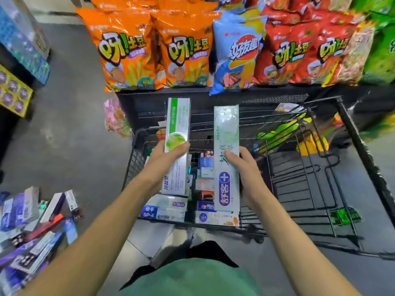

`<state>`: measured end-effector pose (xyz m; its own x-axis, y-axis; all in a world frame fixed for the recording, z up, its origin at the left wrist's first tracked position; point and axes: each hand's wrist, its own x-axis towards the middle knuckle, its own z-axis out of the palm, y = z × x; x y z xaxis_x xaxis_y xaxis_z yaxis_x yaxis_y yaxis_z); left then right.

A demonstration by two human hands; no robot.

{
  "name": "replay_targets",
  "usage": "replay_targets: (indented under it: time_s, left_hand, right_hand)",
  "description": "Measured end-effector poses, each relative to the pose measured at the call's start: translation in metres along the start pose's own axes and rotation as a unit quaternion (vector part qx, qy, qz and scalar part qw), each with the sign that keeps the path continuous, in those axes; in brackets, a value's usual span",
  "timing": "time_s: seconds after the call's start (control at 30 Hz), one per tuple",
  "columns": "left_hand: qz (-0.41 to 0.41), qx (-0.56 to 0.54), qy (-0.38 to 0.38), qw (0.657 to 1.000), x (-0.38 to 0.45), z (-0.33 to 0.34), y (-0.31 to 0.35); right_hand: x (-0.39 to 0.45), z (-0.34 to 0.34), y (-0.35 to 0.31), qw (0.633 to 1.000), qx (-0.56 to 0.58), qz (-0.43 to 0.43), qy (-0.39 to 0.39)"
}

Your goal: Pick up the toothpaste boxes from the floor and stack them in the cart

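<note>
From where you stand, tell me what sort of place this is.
Most likely a supermarket or shop aisle. Rows of snack bags fill a display ahead, a wire cart holds toothpaste boxes, and each hand, left hand and right hand, holds another box.

Orange snack bags [128, 50] beside red snack bags [299, 54].
</note>
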<state>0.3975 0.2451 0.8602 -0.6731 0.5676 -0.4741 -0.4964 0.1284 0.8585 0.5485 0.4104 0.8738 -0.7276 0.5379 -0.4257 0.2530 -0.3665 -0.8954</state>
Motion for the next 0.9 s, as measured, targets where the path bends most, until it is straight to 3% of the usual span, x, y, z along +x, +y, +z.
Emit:
replay_targets:
  time_s: [0.33,0.6,0.73,0.9]
  left_hand:
    - [-0.03,0.03,0.035,0.998,0.041,0.044,-0.025]
    - [-0.073,0.094,0.032,0.992,0.088,0.065,-0.06]
    - [-0.064,0.142,0.036,0.987,0.113,0.064,-0.093]
    - [-0.048,0.177,0.058,0.981,0.136,0.059,-0.129]
  right_hand:
    - [0.054,-0.056,0.026,0.991,0.083,0.1,0.016]
    - [0.075,-0.094,0.069,0.987,-0.059,0.145,0.039]
    - [0.094,-0.113,0.101,0.975,-0.163,0.152,-0.001]
    - [0.125,-0.126,0.139,0.906,-0.41,0.091,-0.057]
